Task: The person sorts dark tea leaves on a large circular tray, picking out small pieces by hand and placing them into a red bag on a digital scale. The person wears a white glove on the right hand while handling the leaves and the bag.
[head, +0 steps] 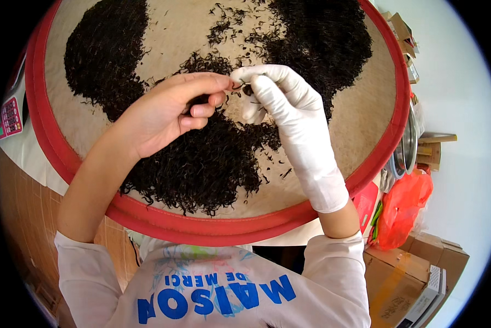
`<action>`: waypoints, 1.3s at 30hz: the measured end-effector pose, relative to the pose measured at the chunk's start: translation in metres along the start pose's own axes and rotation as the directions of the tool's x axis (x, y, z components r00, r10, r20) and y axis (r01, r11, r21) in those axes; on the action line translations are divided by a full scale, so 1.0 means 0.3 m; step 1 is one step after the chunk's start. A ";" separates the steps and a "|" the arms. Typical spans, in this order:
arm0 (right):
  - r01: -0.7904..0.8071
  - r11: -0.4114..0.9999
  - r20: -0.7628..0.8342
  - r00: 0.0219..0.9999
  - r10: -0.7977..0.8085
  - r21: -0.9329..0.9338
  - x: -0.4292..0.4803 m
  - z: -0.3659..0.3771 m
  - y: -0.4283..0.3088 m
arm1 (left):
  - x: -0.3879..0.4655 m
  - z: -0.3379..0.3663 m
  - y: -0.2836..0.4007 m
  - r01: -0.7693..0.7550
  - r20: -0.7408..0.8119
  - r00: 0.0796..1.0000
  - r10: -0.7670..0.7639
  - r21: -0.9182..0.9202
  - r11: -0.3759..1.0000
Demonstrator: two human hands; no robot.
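Observation:
Dark, twisted dried leaves, looking like loose black tea, lie in heaps on a round tray [372, 119] with a red fabric rim. One heap [196, 164] is below my hands, another [106, 45] at the upper left, a third [323, 37] at the upper right. My left hand [179, 102], bare, pinches a thin dark leaf strand [237, 86] between thumb and forefinger. Touching or nearly touching it, my right hand [286, 98] wears a white glove and has a few dark leaf pieces between its curled fingers. Scattered bits [229, 24] lie between the heaps.
A pink-and-white device with buttons [11, 117] sits left of the tray. To the right are metal bowls [409, 139], a red plastic bag [405, 209] and cardboard boxes [397, 270] near a pale wall [467, 102]. Wood-look flooring [36, 205] shows at the lower left.

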State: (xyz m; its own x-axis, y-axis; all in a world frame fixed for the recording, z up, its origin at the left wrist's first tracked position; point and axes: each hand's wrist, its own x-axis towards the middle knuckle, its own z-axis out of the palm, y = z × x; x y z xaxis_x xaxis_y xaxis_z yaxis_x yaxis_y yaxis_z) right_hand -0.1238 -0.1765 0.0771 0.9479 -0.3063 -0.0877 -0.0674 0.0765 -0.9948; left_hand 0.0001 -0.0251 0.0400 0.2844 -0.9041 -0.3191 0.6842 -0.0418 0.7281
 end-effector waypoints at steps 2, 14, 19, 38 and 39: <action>-0.001 1.000 -0.046 0.999 0.000 -0.024 -0.008 0.015 0.007 | 0.002 0.010 -0.007 -0.006 0.027 1.000 0.005 0.047 0.999; 0.045 0.996 -0.064 0.997 -0.049 -0.072 -0.014 0.033 0.024 | 0.005 0.014 -0.013 -0.011 0.016 1.000 0.010 0.067 0.998; 0.086 0.990 -0.042 0.995 -0.091 -0.109 -0.014 0.033 0.012 | 0.003 0.005 -0.015 -0.020 0.021 1.000 0.019 0.034 0.999; 0.177 0.883 -0.091 0.967 -0.238 -0.434 0.001 -0.006 0.017 | 0.010 -0.007 -0.014 -0.043 -0.032 0.999 0.044 0.039 0.998; 0.249 0.850 -0.061 0.948 -0.311 -0.463 0.009 -0.014 0.030 | 0.008 -0.003 -0.010 -0.044 -0.032 0.998 0.046 0.040 0.998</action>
State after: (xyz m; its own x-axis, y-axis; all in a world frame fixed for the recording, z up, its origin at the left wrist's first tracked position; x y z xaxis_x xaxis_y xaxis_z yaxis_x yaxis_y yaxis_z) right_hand -0.1230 -0.1805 0.0676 0.9008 -0.3723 0.2235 0.0348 -0.4511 -0.8918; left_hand -0.0005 -0.0268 0.0365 0.3366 -0.8910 -0.3048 0.6436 -0.0186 0.7652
